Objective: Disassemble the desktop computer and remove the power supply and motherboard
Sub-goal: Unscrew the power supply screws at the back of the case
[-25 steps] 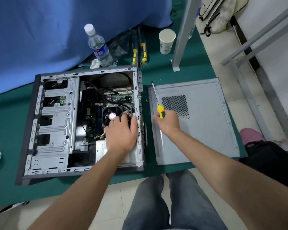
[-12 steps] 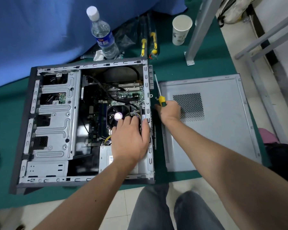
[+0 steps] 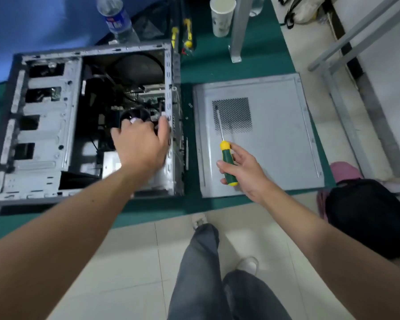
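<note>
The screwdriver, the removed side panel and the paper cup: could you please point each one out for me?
screwdriver (image 3: 228, 166), head view, on its green handle, gripped by the right hand.
side panel (image 3: 277, 144), head view, on bare metal right of the vent mesh.
paper cup (image 3: 221, 21), head view, on its white outer wall.

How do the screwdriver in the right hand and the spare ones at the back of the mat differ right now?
The held screwdriver is gripped by the right hand above the removed side panel; the spare screwdrivers lie untouched on the green mat behind the case. The held one shows a bare shaft pointing away from the person; the spares look to be in dark packaging. All have yellow on their handles.
</note>
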Motion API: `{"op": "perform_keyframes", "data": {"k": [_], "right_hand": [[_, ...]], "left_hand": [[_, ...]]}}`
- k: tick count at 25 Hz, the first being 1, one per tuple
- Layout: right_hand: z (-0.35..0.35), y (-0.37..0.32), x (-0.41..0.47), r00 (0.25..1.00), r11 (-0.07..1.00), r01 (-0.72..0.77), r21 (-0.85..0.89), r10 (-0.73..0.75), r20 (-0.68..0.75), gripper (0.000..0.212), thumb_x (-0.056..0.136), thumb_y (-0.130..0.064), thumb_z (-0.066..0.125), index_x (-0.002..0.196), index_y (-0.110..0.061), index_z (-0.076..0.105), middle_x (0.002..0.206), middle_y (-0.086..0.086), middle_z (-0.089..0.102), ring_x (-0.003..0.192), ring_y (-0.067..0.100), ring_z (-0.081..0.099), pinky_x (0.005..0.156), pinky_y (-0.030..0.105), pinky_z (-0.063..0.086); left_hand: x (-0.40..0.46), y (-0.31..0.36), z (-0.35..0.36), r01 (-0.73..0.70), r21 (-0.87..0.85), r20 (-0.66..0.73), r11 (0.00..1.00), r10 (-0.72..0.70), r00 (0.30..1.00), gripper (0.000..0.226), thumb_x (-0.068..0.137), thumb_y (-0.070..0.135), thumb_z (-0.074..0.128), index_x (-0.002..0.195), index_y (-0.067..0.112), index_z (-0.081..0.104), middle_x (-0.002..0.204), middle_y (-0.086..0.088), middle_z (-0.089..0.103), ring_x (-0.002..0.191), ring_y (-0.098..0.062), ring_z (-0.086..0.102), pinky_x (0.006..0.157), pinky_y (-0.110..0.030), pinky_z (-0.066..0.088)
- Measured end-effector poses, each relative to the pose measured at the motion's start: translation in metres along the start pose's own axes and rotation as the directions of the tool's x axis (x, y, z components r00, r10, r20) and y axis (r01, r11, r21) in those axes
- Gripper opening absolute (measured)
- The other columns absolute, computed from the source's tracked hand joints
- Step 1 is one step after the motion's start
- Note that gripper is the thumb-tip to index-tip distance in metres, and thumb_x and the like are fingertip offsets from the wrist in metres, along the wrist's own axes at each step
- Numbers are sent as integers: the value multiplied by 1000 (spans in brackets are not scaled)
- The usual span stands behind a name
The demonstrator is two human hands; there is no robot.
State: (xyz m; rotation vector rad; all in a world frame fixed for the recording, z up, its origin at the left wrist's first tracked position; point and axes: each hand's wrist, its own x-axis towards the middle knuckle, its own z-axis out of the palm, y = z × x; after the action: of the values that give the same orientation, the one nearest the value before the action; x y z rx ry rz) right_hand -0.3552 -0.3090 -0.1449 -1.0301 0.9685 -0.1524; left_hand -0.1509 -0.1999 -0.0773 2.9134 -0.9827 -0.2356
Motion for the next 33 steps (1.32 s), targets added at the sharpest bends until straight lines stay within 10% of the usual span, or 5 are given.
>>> {"op": "perform_keyframes", "data": {"k": [6, 12, 33], "right_hand": [[-48, 31, -60, 997, 997, -46, 55, 49, -51, 12, 85, -12, 73, 96, -17, 74, 85, 6, 71, 64, 15, 60, 57, 24, 48], [-56, 43, -51, 987, 999, 18, -28, -22, -157, 9, 78, -25, 81, 73, -19, 76, 64, 3, 65, 53, 14, 57, 52, 22, 45], [-57, 67, -19, 992, 997, -61, 37, 65, -112, 33, 63, -43, 84, 74, -14, 75, 67, 1, 57, 53, 15, 50, 50, 18, 42]], "left_hand": [[-52, -7, 15, -70, -37, 21, 997, 71, 997, 55, 101, 57, 22, 80, 13, 48, 94, -6, 50, 108, -34, 47, 113, -51, 18], [-49, -7, 24, -102, -59, -93, 993, 97, 991, 51, 99, 59, 20, 65, 23, 31, 79, -1, 44, 84, -23, 37, 107, -52, 23], [-53, -4, 19, -82, -65, -33, 995, 80, 996, 47, 98, 55, 21, 71, 19, 31, 83, -1, 46, 92, -27, 43, 111, -49, 21]]}}
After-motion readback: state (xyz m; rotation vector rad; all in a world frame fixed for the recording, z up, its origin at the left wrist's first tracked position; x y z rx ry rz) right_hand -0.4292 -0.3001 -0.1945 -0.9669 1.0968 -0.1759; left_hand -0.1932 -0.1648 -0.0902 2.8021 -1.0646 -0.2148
